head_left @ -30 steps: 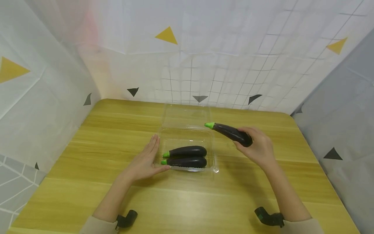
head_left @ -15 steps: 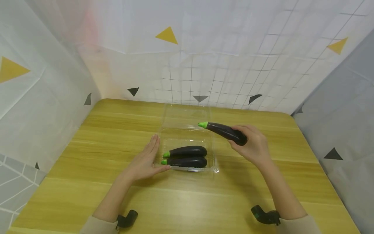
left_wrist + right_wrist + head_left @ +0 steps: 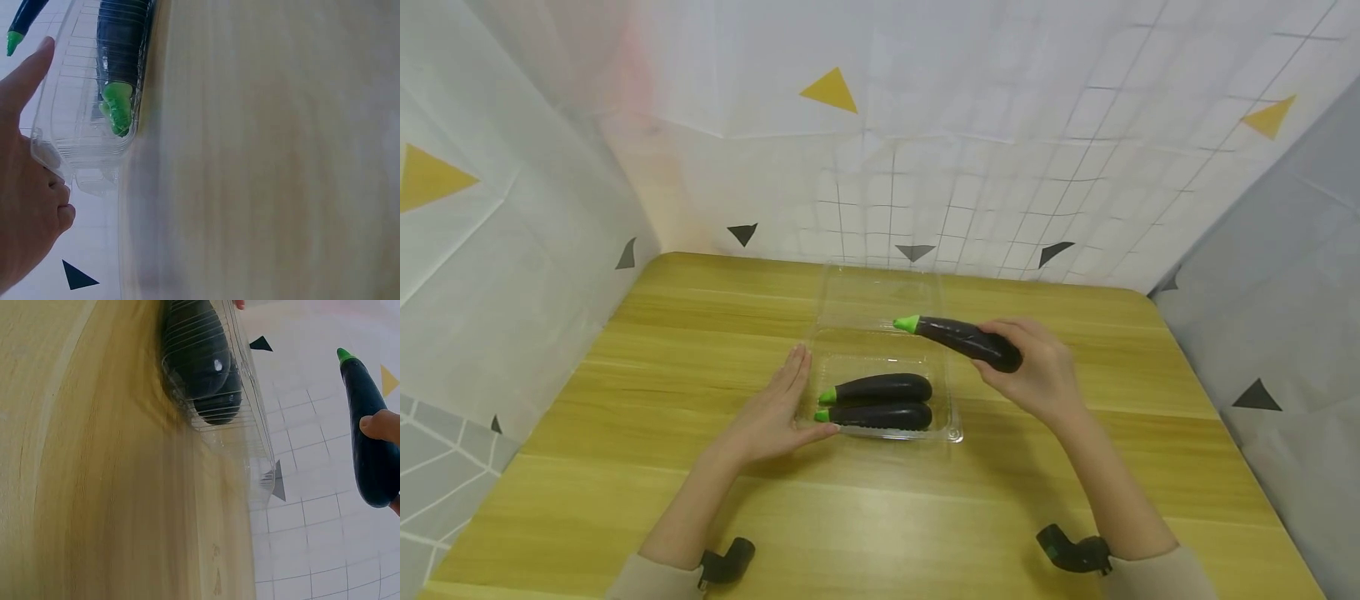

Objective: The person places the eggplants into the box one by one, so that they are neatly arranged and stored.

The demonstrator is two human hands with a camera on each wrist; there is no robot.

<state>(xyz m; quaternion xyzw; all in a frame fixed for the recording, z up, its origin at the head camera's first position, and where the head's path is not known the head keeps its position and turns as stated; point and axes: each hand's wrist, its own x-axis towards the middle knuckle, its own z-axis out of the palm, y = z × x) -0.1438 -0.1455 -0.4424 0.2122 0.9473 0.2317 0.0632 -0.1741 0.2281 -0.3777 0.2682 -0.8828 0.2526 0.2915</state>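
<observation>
White walls stand around the table, which looks flat and steady. On it is a thin, see-through box, with its lid lying open at the box's far side. The box looks light, so a bump could make it slide or tip. The left hand guards against that: its fingers are straight along the box's left side, with the thumb at the front edge. If that hand let up, the box could scoot away. The right hand has its fingers clamped on the fat end of one eggplant, held up with that end past the box's right side and the thin end over the box's back part. Its skin looks shiny and may be slippery, and only one end is held, so it could twist or drop. Two more eggplants lie side by side in the box's front part. If the held one came down too near the box's front, it could land on them. Smallest is its green tip, which sticks out and could bump the lid's fold.
</observation>
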